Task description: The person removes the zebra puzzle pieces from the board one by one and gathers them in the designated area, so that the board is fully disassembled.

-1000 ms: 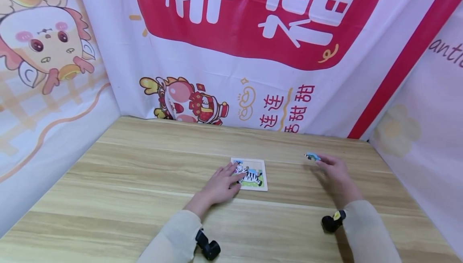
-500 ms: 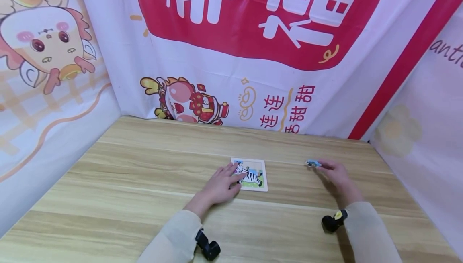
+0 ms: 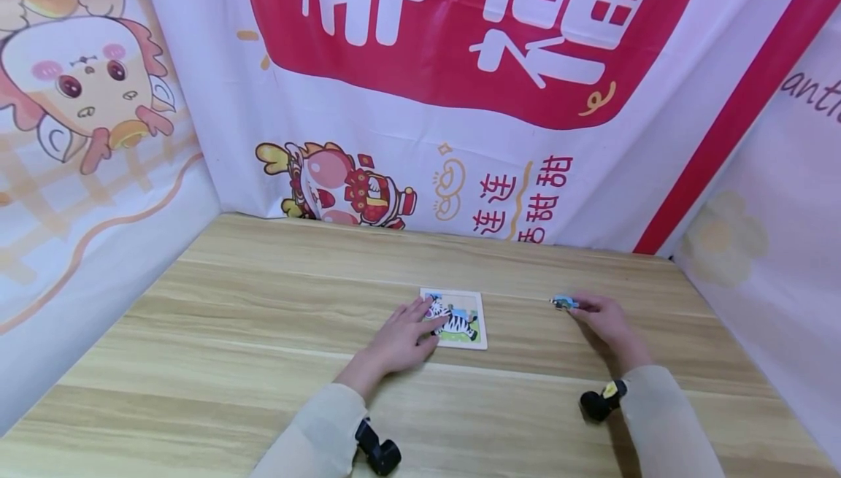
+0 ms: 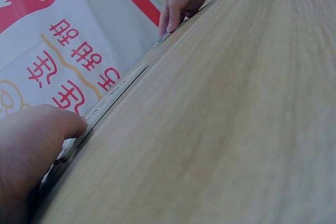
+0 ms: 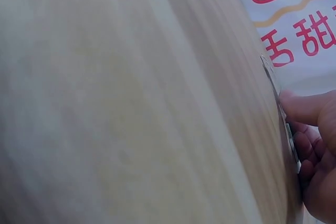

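Note:
A square zebra jigsaw puzzle (image 3: 463, 326) in a pale frame lies on the wooden table, right of the middle. My left hand (image 3: 402, 338) rests on its left part, fingers extended over the picture and hiding some of it. In the left wrist view the thumb (image 4: 73, 124) sits at the board's edge. Over to the right, my right hand (image 3: 607, 323) pinches a small blue puzzle piece (image 3: 563, 303) with dark and green patches, low over the tabletop. From the right wrist, the piece appears thin and nearly edge-on beside the thumb (image 5: 302, 106).
The wood-grain table (image 3: 263, 295) reaches back to a printed white and red cloth (image 3: 420, 69). More printed cloth hangs at the left and right sides. A black wrist camera is strapped over each light sleeve (image 3: 663, 412).
My right hand has come down and nearer with the puzzle piece, then slightly left. The left hand and the zebra puzzle have stayed in place.

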{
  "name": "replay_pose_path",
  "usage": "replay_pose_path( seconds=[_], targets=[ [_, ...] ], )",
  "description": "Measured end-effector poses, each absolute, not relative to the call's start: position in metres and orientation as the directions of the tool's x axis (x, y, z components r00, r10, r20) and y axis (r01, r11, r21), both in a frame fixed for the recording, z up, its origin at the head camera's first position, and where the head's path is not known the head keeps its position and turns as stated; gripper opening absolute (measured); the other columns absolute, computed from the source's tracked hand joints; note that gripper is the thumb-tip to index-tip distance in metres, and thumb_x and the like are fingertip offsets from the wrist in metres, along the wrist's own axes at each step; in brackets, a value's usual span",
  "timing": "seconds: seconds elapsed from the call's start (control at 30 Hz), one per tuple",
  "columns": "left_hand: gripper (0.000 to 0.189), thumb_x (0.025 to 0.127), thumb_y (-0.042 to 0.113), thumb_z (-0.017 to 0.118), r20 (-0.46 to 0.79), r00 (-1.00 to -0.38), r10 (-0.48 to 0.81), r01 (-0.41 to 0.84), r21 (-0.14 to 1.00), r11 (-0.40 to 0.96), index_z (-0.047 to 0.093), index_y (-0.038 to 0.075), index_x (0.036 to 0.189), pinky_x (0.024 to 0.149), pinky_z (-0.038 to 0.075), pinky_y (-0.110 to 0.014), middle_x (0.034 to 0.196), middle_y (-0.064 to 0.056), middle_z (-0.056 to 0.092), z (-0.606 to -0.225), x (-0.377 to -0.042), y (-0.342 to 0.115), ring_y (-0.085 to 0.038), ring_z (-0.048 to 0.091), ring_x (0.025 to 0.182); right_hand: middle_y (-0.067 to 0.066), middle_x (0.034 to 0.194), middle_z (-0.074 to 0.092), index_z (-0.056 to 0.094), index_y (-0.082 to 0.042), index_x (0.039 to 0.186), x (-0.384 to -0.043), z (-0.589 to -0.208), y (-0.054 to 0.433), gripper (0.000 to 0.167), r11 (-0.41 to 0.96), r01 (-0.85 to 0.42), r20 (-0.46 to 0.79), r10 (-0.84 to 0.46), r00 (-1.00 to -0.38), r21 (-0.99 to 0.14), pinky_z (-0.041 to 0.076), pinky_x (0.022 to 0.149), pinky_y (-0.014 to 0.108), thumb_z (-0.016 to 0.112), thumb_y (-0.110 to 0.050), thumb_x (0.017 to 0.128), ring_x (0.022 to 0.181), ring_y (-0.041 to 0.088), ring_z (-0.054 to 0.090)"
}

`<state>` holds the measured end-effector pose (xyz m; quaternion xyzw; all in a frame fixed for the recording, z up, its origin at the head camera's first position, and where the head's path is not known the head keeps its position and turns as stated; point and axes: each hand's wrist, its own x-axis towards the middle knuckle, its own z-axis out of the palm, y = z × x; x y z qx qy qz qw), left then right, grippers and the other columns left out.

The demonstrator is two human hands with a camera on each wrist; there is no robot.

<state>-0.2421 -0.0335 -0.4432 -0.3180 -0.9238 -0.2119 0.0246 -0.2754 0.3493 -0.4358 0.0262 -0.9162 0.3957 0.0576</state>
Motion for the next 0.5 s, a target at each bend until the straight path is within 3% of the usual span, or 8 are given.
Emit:
replay_pose_path(
  seconds=[0.2,0.5],
  targets=[
    [0.043,0.089,0.038,0.039,0.178,-0.798,0.576,0.596,0.372,0.712,0.039,0.026,0.13,0.101,0.01,-0.043,0.141,-0.009,0.017,-0.4448,-0.2424,-0.033,-0.024,0.01,0.128,0.025,0.103,0.055,0.055,0.008,0.11,-0.2755,-0.435,0.3495,0.034,0.716,-0.107,0.129,-0.023,-0.991,-0.69,0.038,0.081,0.045,0.059,-0.009,0.081,0.092,0.033,0.049],
    [0.043,0.089,0.038,0.038,0.163,-0.802,0.575,0.589,0.376,0.715,0.038,0.026,0.131,0.101,0.009,-0.042,0.141,-0.008,0.017,-0.4431,-0.2424,-0.033,-0.024,0.01,0.128,0.021,0.098,0.058,0.058,0.004,0.108,-0.2745,-0.434,0.3499,0.034,0.691,-0.132,0.135,-0.049,-0.99,-0.711,0.041,0.075,0.041,0.062,-0.014,0.079,0.086,0.028,0.051]
  ],
)
